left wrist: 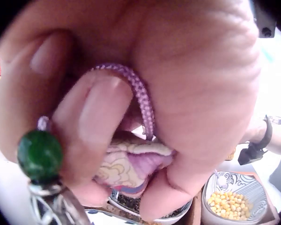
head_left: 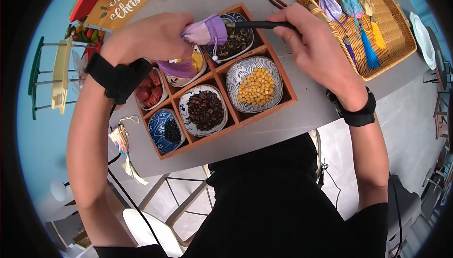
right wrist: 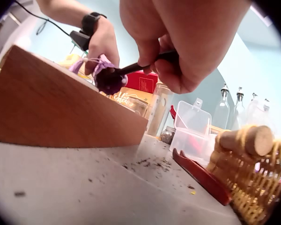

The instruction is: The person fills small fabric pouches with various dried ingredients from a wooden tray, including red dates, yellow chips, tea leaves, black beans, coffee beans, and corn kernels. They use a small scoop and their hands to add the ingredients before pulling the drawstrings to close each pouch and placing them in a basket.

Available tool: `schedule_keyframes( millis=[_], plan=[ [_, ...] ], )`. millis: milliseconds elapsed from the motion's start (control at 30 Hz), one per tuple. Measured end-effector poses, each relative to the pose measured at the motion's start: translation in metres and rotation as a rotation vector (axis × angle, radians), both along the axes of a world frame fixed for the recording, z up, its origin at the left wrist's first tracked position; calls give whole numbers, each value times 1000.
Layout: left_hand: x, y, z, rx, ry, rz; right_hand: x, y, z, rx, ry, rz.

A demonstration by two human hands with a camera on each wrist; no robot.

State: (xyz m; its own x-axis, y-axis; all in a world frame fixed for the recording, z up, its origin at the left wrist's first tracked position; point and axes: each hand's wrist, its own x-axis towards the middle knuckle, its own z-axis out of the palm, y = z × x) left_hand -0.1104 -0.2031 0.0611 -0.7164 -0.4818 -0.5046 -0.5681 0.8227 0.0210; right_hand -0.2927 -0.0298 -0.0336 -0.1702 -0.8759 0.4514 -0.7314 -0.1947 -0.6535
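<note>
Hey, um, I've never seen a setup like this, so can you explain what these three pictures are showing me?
There's no machine here, just a person working with two bare hands. The widest picture looks forward and down from the person's head; the other two are taken from the left and right wrists, close to each hand's work.

On the gray table sits a divided wooden box with dishes of corn kernels, coffee beans and other dry goods. A wicker basket beside it holds tasseled pouches.

The left hand holds a purple drawstring pouch. The right hand grips a black-handled utensil, its far end at that pouch's mouth.
</note>
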Motion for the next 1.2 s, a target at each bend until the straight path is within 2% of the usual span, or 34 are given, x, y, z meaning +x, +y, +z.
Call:
schedule_keyframes(
  millis=[233, 300, 400, 567, 767, 867, 1000, 1067, 1200],
  plan=[
    [-8, 2, 3, 89, 10, 50, 15, -13, 1, -121, 24, 46],
    [-6, 0, 3, 24, -29, -12, 10, -11, -3, -125, 21, 27],
    [-1, 1, 6, 43, -21, 72, -2, 6, -1, -18, 41, -31],
    [-4, 0, -3, 14, 24, -3, 16, -2, 7, -17, -75, 11],
    [7, 2, 2, -9, -12, 37, 3, 0, -1, 36, 44, 17],
    [8, 0, -4, 23, 37, 32, 11, 1, 1, -115, 50, 42],
    [1, 3, 1, 55, 27, 34, 12, 0, 4, -131, 65, 27],
    [4, 3, 4, 25, 33, 40, 1, 9, 3, -72, 208, -43],
    [4, 0, -2, 73, 47, 32, 6, 13, 5, -11, 105, -62]
  ],
)
